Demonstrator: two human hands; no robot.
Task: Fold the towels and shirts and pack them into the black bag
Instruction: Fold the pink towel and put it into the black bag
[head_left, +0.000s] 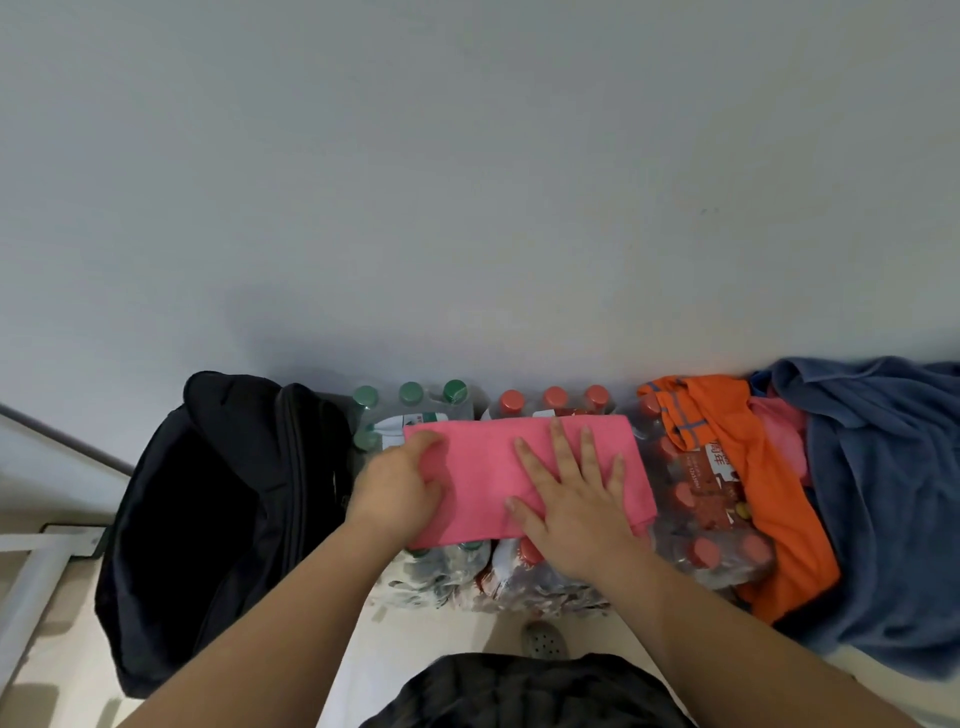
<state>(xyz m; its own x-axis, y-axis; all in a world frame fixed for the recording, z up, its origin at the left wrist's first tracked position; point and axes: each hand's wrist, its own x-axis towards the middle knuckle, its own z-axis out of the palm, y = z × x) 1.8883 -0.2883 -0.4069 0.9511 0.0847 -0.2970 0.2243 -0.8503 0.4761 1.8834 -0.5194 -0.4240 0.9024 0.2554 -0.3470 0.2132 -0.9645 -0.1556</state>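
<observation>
On top of the shrink-wrapped bottle packs, a folded pink towel (483, 467) is lying flat as a rectangle, its long side running left to right. It is covering parts of both the green-capped pack (410, 397) and the red-capped pack (555, 399).

Hand status:
- The left hand (400, 486) is sitting at the towel's left edge, with fingers and thumb curled onto the fabric and grasping it.
- The right hand (569, 499) is lying released and flat on the right half of the towel, fingers straight and spread, palm pressing down.

Surrounding items:
- The black bag (208, 519) is standing just left of the bottle packs, against the grey wall (467, 182). Its top is gaping wide and the interior is reading as dark, so its contents cannot be determined.
- An orange shirt (758, 467) is draping unfolded over a further red-capped pack (696, 519) to the right of the towel.
- A blue garment (883, 493) is lying crumpled at the far right, touching the orange shirt. Whether it is a towel or a shirt cannot be told.
- A second pink cloth (782, 436) is showing between the orange shirt and the blue garment.
- A floor drain (543, 642) is showing on the pale floor (441, 634), near the front of the packs.
</observation>
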